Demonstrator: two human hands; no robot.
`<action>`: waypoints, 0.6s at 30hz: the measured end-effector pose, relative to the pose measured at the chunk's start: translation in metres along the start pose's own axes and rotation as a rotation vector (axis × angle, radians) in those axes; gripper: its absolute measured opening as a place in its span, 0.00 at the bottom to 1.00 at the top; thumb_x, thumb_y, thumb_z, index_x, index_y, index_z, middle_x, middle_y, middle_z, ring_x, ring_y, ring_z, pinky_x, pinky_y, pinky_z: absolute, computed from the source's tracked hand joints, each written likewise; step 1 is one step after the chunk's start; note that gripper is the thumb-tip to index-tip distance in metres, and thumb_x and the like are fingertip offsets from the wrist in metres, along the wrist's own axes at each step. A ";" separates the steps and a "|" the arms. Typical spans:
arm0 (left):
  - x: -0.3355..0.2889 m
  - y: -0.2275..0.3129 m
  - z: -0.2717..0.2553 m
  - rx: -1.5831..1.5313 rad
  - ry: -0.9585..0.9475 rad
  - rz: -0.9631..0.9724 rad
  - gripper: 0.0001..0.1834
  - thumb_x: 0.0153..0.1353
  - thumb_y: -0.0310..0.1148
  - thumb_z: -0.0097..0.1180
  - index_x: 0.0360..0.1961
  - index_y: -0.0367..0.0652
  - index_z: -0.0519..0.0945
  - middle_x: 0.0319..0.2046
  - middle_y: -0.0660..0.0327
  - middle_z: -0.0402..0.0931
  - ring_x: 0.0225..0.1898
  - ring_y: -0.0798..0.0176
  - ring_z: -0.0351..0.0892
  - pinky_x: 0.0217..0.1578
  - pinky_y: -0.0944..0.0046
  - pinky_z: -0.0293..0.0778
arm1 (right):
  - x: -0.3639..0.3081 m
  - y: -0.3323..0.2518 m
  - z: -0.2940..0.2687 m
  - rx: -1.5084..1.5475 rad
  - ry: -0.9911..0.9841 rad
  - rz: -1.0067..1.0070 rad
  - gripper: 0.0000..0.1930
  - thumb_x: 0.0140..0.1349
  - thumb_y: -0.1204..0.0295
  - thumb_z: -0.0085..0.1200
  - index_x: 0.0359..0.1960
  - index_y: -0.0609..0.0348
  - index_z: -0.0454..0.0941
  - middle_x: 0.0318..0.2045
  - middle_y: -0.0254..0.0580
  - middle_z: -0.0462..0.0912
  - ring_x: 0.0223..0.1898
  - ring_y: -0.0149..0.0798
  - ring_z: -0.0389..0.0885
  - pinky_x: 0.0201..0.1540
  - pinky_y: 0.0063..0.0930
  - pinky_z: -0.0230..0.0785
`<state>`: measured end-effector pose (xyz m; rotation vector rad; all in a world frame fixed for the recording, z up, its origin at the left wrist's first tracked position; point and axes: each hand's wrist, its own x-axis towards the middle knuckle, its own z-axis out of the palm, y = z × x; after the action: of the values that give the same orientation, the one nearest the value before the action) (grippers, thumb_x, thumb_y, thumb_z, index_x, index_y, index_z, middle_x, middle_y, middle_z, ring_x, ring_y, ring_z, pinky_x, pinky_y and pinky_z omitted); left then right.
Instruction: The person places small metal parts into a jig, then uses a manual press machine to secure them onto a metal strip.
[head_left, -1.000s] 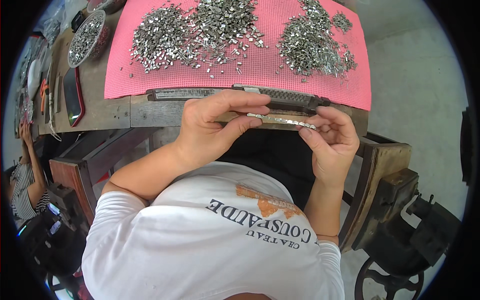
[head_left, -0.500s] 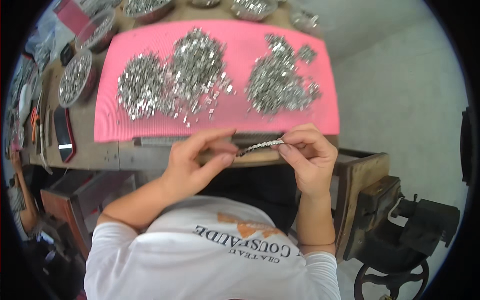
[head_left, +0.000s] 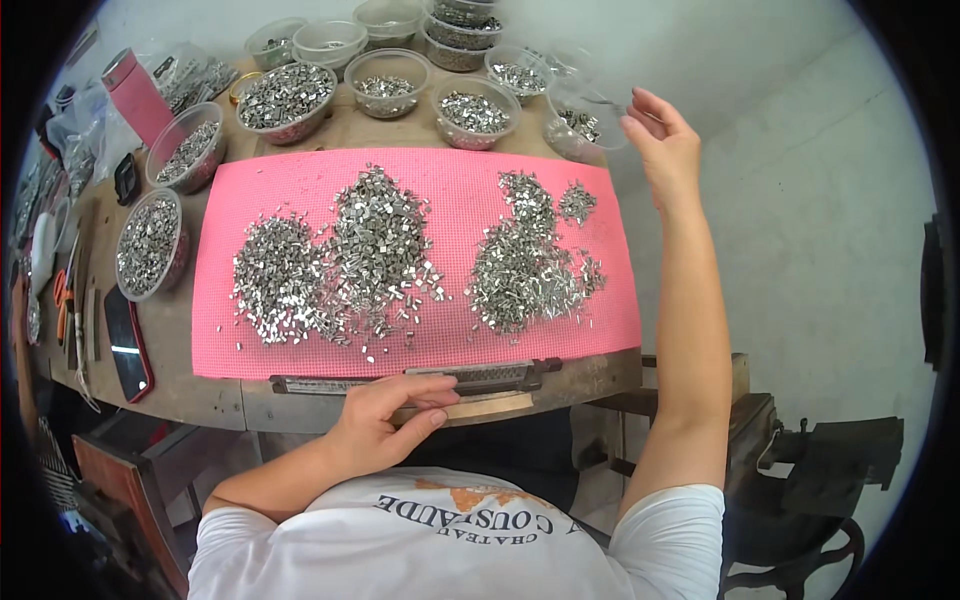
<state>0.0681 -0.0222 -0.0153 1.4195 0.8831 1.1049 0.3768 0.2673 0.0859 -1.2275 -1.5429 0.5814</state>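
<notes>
As the parted left grip [head_left: 385,415] is hovering by a dark bar [head_left: 492,377], a clear bowl [head_left: 568,148] is sitting left of the right grip [head_left: 668,152], its hold unclear.

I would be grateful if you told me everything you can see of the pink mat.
The pink mat looks like foam or rubber, with a fine grid texture. Roughly rectangular, it lies flat on the wooden table, wider than it is deep. Heaps of small, shiny metal pieces rest on it, with a few scattered loose. A dark bar lies along its near edge.
</notes>
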 end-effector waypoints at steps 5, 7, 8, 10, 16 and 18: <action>-0.003 -0.005 -0.002 0.091 0.011 0.078 0.16 0.64 0.21 0.66 0.54 0.38 0.85 0.45 0.54 0.89 0.44 0.59 0.91 0.45 0.63 0.86 | -0.039 -0.026 0.013 -0.173 -0.170 -0.172 0.24 0.64 0.79 0.63 0.64 0.62 0.80 0.57 0.45 0.85 0.59 0.39 0.84 0.61 0.33 0.77; 0.000 -0.007 -0.002 0.111 0.006 0.070 0.16 0.64 0.22 0.66 0.53 0.38 0.85 0.45 0.54 0.89 0.44 0.59 0.90 0.44 0.63 0.85 | -0.067 -0.070 0.018 -0.212 -0.297 -0.352 0.21 0.64 0.81 0.60 0.60 0.62 0.82 0.53 0.45 0.87 0.53 0.38 0.86 0.58 0.32 0.77; 0.001 -0.006 -0.003 0.133 0.005 0.068 0.15 0.64 0.22 0.67 0.52 0.38 0.86 0.45 0.54 0.89 0.43 0.59 0.90 0.44 0.63 0.85 | -0.080 -0.092 0.019 -0.201 -0.335 -0.470 0.19 0.63 0.82 0.60 0.56 0.59 0.85 0.47 0.44 0.89 0.48 0.38 0.88 0.55 0.33 0.78; -0.001 -0.003 -0.002 0.179 0.045 0.040 0.14 0.64 0.23 0.67 0.51 0.38 0.86 0.45 0.54 0.89 0.43 0.58 0.91 0.44 0.63 0.84 | -0.097 -0.132 0.030 -0.262 -0.428 -0.964 0.19 0.62 0.82 0.56 0.55 0.66 0.84 0.40 0.49 0.89 0.41 0.43 0.87 0.47 0.33 0.79; 0.019 0.036 0.004 0.581 -0.388 -0.581 0.17 0.76 0.41 0.53 0.53 0.40 0.84 0.47 0.57 0.87 0.47 0.57 0.87 0.46 0.56 0.84 | -0.187 -0.229 0.075 -0.620 -0.592 -0.691 0.14 0.63 0.74 0.54 0.47 0.66 0.84 0.36 0.47 0.88 0.40 0.45 0.87 0.45 0.37 0.79; -0.007 -0.003 0.005 0.300 -0.081 -0.313 0.13 0.70 0.29 0.59 0.52 0.36 0.84 0.48 0.55 0.88 0.48 0.58 0.88 0.48 0.59 0.84 | -0.250 -0.213 -0.076 -0.547 -0.645 -0.739 0.14 0.63 0.73 0.54 0.47 0.66 0.84 0.37 0.47 0.88 0.41 0.45 0.87 0.45 0.37 0.78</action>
<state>0.0708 -0.0299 -0.0190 1.4923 1.2028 0.6955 0.3457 -0.0526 0.1871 -0.7510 -2.6483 0.0384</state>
